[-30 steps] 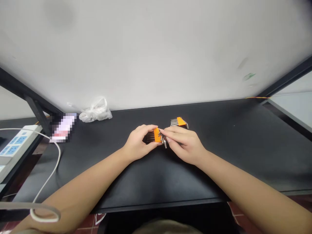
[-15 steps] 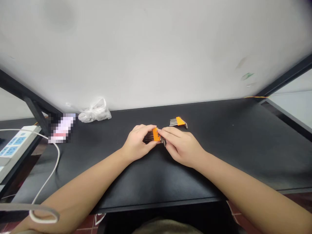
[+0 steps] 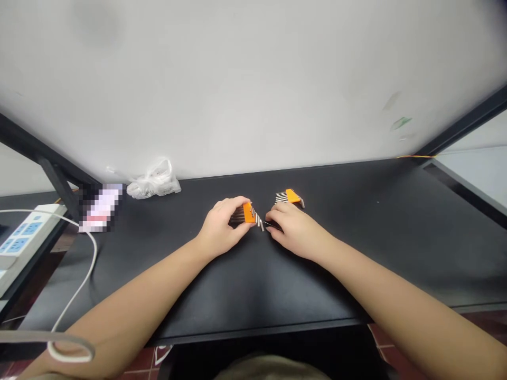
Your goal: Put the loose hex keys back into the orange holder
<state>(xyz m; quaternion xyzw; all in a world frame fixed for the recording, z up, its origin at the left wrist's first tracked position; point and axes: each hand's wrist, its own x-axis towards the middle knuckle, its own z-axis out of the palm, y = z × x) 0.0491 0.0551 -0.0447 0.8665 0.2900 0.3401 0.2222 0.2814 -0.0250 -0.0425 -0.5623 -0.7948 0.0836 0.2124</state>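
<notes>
Mid-frame on the counter (image 3: 396, 221), the left hand (image 3: 222, 228) is gripping the hex key set (image 3: 249, 212), light and rigid, likely best held by its orange holder; the right hand (image 3: 295, 232) is curling alongside, grip unclear.

Two hex-key sets (image 3: 249, 212) (image 3: 291, 196), one plastic bag (image 3: 154, 182)

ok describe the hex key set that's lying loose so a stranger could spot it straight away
Start at the black table under the white wall, where two hands meet near the middle. Just beyond the right hand lies an orange holder of hex keys. Unlike its twin gripped in the left hand, no hand holds it.
</notes>
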